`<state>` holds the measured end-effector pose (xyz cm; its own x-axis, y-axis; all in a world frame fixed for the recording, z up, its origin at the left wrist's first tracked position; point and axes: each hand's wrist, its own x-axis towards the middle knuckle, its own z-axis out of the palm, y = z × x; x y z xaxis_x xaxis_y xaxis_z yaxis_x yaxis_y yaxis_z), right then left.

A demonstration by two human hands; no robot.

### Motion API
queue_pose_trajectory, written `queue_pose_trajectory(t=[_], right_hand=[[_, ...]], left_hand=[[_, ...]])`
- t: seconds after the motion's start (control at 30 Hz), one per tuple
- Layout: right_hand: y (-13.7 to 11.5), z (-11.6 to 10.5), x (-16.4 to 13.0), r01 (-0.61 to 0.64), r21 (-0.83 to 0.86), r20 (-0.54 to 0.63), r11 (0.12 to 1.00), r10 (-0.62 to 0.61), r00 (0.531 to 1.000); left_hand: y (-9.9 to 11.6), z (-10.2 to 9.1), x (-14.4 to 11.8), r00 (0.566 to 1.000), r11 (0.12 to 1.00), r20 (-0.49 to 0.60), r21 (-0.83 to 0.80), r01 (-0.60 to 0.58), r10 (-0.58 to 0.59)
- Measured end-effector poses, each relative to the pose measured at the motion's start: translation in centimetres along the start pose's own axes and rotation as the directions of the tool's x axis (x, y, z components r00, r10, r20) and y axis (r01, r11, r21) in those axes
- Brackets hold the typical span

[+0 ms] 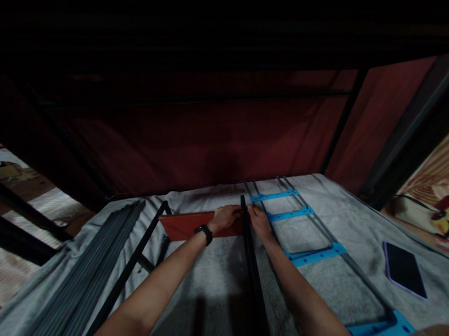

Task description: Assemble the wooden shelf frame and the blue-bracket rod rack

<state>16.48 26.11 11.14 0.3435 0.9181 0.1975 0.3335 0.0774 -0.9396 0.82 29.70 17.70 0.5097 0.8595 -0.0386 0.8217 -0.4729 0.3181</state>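
Both hands, left hand [224,218] and right hand [258,221], on black metal bar [248,247]; no legible writing.

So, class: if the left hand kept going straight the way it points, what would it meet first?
The left hand points right, toward the upright black bar its fingertips seem already to touch. Just past the bar is the right hand. Depth is unclear in the dim light.

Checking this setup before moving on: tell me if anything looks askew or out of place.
One thing: the phone lies loose on the grey cloth at the right, among frame parts. The black poles and blue-bracketed rails lie orderly. Both hands, left hand and right hand, meet at the upright black bar.
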Motion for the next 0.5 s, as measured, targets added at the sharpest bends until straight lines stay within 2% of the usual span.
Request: queue_pose_trajectory(t=[0.1, 0.17, 0.27, 0.37, 0.43, 0.5], right_hand=[[0.2, 0.2, -0.2, -0.056, 0.123, 0.01, 0.991, 0.055, 0.998], [0.4, 0.3, -0.4, -0.04, 0.199, -0.004, 0.979, 0.042, 0.999], [0.7, 0.4, -0.4, 0.019, 0.132, -0.013, 0.991, -0.018, 1.0], [1.1, 0.0, -0.1, -0.004, 0.027, 0.028, 1.0, 0.003, 1.0], [1.4, -0.4, 0.0, -0.033, 0.029, 0.069, 0.999, 0.031, 0.997], [1.7, -0.5, 0.0, -0.059, 0.1, 0.08, 0.993, 0.051, 0.995]], left_hand=[[0.0, 0.0, -0.1, 1.0, 1.0, -0.008, -0.019, 0.005, -0.005], [0.0, 0.1, -0.1, 1.0, 1.0, -0.011, -0.025, -0.001, 0.001], [-0.1, 0.2, -0.1, 1.0, 1.0, -0.003, -0.014, -0.002, 0.002], [-0.1, 0.2, -0.2, 1.0, 1.0, -0.006, 0.001, 0.001, -0.001], [-0.1, 0.2, -0.2, 1.0, 1.0, -0.011, 0.004, -0.005, 0.005], [0.0, 0.1, -0.3, 1.0, 1.0, -0.009, 0.004, -0.009, 0.009]])
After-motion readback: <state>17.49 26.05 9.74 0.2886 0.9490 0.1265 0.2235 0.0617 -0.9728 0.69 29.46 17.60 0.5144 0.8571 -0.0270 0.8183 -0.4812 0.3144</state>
